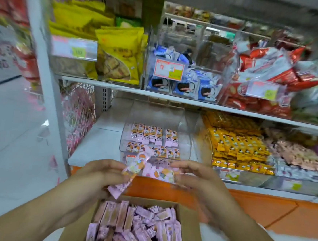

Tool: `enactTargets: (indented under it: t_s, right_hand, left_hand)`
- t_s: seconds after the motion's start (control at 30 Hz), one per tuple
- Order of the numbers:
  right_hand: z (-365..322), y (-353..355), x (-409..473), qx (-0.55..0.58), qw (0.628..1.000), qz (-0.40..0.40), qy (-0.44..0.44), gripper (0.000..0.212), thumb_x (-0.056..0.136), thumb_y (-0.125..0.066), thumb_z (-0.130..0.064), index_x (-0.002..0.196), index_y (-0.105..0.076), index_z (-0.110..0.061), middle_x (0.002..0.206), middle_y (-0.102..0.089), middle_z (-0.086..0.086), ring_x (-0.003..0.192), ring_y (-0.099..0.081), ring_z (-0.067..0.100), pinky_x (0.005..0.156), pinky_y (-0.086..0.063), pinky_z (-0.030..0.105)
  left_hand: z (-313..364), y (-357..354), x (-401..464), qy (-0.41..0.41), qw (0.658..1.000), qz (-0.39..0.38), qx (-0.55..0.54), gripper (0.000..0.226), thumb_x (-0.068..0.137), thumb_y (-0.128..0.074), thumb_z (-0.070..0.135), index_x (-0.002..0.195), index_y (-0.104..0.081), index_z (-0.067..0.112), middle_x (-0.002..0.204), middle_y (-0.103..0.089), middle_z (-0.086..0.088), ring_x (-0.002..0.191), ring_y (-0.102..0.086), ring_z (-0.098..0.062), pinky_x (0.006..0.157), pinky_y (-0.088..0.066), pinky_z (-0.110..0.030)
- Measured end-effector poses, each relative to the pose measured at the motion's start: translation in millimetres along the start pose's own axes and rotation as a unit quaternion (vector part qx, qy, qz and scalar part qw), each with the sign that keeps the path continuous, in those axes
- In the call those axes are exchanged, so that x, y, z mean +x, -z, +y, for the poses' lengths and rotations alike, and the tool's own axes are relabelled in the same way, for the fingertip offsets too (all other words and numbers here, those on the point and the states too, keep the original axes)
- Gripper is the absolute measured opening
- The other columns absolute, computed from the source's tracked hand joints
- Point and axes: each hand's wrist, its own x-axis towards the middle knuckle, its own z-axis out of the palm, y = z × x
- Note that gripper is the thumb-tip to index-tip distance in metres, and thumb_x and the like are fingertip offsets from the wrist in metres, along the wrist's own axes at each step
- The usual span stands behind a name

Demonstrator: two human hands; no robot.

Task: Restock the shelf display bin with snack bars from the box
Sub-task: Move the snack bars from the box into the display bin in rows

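From my remote feed, both hands meet above the open cardboard box (189, 235), which sits low in the view and is packed with pink-wrapped snack bars (136, 230). The left hand (100, 174) has its fingers curled round a long pink bar (129, 173) that runs tilted from near the box's far edge up toward the shelf. The right hand (193, 178) is smeared by motion; its fingers bend around a small cluster of bars (161, 173) between the two hands, though I cannot tell how many. Just beyond the hands, on the lower white shelf (95, 144), stands the clear display bin (186, 139), with two rows of the same pink bars (153, 136) standing upright inside. To its right lies a bin of yellow packets (241, 149). On the shelf above sit yellow bags (119, 54), blue-and-white packs (183, 86) and red wrappers (263, 71), each behind a price tag.
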Motion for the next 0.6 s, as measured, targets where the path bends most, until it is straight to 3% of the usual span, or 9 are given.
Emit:
enactTargets:
  t_s: [0.1, 0.17, 0.27, 0.3, 0.47, 0.6]
  right_hand:
    - [-1.0, -9.7, 1.9, 0.186, 0.982, 0.021, -0.026, 0.026, 0.094, -0.063, 0.008, 0.111, -0.08, -0.002, 0.122, -0.074, 0.02, 0.112, -0.073, 0.032, 0.098, -0.06, 0.043]
    - [1.7, -21.6, 3.2, 0.207, 0.977, 0.008, -0.04, 0.026, 0.092, -0.065, 0.006, 0.113, -0.079, 0.0, 0.122, -0.076, 0.014, 0.113, -0.073, 0.028, 0.098, -0.059, 0.04]
    - [3.7, -38.2, 6.7, 0.127, 0.99, 0.007, -0.056, 0.031, 0.082, -0.083, -0.006, 0.113, -0.079, -0.009, 0.104, -0.08, 0.005, 0.08, -0.076, 0.019, 0.073, -0.057, 0.026]
    - [4.0, -43.2, 8.6, 0.085, 0.995, 0.007, -0.061, 0.03, 0.081, -0.085, -0.009, 0.11, -0.078, -0.015, 0.098, -0.08, 0.002, 0.075, -0.075, 0.016, 0.067, -0.054, 0.024]
    - [6.2, -57.8, 18.8, 0.038, 0.998, 0.01, -0.055, 0.044, 0.065, -0.084, -0.023, 0.106, -0.069, -0.013, 0.095, -0.076, 0.013, 0.072, -0.065, 0.015, 0.067, -0.046, 0.03]
    - [9.5, -54.5, 21.6, 0.018, 0.999, -0.011, -0.048, 0.04, 0.068, -0.086, -0.025, 0.101, -0.068, -0.014, 0.091, -0.072, 0.01, 0.066, -0.063, 0.024, 0.069, -0.052, 0.037]
  left_hand:
    - [3.2, -6.3, -3.8, -0.018, 0.999, -0.004, -0.045, 0.061, 0.056, -0.088, 0.011, 0.115, -0.072, 0.003, 0.108, -0.074, -0.028, 0.092, -0.071, -0.04, 0.08, -0.052, -0.042]
    - [4.8, -16.5, -2.9, -0.025, 0.999, -0.014, -0.04, 0.049, 0.062, -0.086, 0.004, 0.11, -0.078, 0.009, 0.111, -0.075, -0.026, 0.094, -0.073, -0.04, 0.079, -0.052, -0.04]
    - [4.4, -27.0, 4.5, -0.033, 0.999, -0.019, -0.027, 0.041, 0.069, -0.084, -0.004, 0.108, -0.08, 0.008, 0.11, -0.074, -0.028, 0.086, -0.075, -0.031, 0.065, -0.058, -0.032]
    - [3.3, -27.7, 8.2, -0.036, 0.999, -0.013, -0.021, 0.041, 0.071, -0.084, -0.004, 0.11, -0.079, 0.009, 0.11, -0.075, -0.026, 0.09, -0.076, -0.033, 0.066, -0.059, -0.034]
    - [3.7, -30.3, 13.3, -0.056, 0.997, -0.007, 0.06, 0.038, 0.082, -0.086, 0.006, 0.117, -0.076, 0.017, 0.108, -0.081, -0.006, 0.104, -0.076, -0.028, 0.095, -0.059, -0.042]
    - [4.0, -26.7, 14.3, -0.069, 0.991, -0.01, 0.112, 0.037, 0.086, -0.081, 0.004, 0.12, -0.072, 0.015, 0.106, -0.081, -0.003, 0.106, -0.076, -0.022, 0.101, -0.057, -0.037]
